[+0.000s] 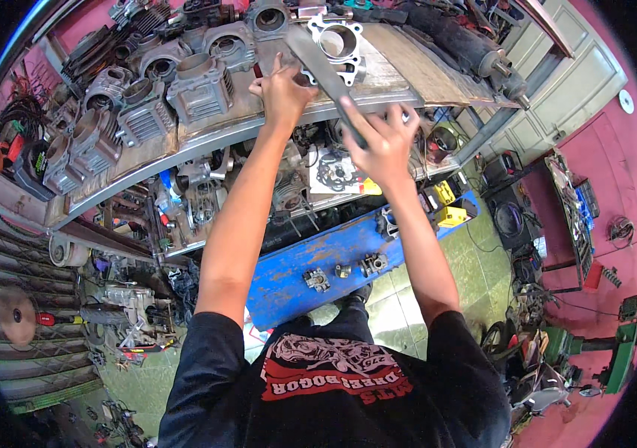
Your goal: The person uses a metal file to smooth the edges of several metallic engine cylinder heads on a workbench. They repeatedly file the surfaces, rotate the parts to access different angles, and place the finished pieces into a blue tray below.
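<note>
My right hand (385, 145) is closed around the lower end of a long flat metal file (320, 67), slightly smeared by motion. The file slants up and left, passing the left side of a silver engine cylinder block (352, 35) with a round bore. This block sits on the wooden benchtop (389, 56) near its front edge. Beside the file, my left hand (285, 101) has its fingers spread, with the thumb side near the block's lower left corner. Whether it touches the block is hard to see.
Several used cylinder blocks (199, 89) line the bench on the left. A dark exhaust muffler (475, 48) lies at the back right. Below, a shelf holds loose parts and a gasket sheet (333, 172). A blue bench (285, 287) with small carburetor-like parts (317, 280) stands in front of me.
</note>
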Demonstrator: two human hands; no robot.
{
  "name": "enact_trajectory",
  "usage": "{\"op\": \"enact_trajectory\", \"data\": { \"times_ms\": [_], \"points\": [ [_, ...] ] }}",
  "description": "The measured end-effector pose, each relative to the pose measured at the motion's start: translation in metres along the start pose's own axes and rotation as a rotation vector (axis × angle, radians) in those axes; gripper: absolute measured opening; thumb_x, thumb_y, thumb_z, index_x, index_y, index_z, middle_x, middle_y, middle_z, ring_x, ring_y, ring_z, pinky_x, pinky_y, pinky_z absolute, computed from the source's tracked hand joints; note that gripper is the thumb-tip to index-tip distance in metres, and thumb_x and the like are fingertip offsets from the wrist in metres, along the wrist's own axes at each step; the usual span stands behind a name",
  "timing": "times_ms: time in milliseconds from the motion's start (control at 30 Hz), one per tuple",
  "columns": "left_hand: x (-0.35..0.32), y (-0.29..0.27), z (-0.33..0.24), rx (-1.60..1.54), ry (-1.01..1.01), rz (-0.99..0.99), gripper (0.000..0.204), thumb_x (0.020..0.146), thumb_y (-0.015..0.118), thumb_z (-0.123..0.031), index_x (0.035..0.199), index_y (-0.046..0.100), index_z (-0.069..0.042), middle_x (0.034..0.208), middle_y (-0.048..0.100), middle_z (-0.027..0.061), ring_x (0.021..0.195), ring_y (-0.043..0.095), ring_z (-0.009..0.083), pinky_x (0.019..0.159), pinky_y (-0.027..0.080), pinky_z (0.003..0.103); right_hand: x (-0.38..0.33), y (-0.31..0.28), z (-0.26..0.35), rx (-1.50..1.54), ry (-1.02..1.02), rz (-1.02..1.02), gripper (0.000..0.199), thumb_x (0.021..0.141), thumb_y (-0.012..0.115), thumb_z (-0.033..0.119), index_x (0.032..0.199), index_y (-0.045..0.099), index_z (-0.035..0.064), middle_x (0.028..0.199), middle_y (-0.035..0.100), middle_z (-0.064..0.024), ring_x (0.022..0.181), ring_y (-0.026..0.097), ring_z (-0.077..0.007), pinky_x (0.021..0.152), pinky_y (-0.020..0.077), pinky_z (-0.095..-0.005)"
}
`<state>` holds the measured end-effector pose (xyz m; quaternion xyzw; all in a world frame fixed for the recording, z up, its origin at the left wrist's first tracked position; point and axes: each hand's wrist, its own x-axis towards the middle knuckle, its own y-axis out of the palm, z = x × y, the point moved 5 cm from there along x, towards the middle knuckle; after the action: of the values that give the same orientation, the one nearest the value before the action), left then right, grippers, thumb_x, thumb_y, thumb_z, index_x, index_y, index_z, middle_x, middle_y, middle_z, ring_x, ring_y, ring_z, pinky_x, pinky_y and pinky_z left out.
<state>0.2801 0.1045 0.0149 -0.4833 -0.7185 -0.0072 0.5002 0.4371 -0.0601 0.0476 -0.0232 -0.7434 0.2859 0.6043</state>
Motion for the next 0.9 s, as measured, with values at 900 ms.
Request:
{"op": "enact_trajectory", "data": {
  "times_ms": [900],
  "points": [
    [-0.004, -0.010, -0.014, -0.021, 0.083, -0.057, 0.057, 0.060, 0.088, -0.032, 0.113, 0.077, -0.015, 0.111, 0.075, 0.0151, 0.129, 0.059, 0.0312, 0.094, 0.028, 0.055, 0.022, 0.022, 0.017, -0.066, 0.238, -0.100, 0.055, 0.079, 0.077, 0.026, 0.133, 0.069, 0.0216, 0.065, 0.070, -0.0072, 0.085, 0.058, -0.0247, 0.100, 0.0320, -0.0493]
  ]
}}
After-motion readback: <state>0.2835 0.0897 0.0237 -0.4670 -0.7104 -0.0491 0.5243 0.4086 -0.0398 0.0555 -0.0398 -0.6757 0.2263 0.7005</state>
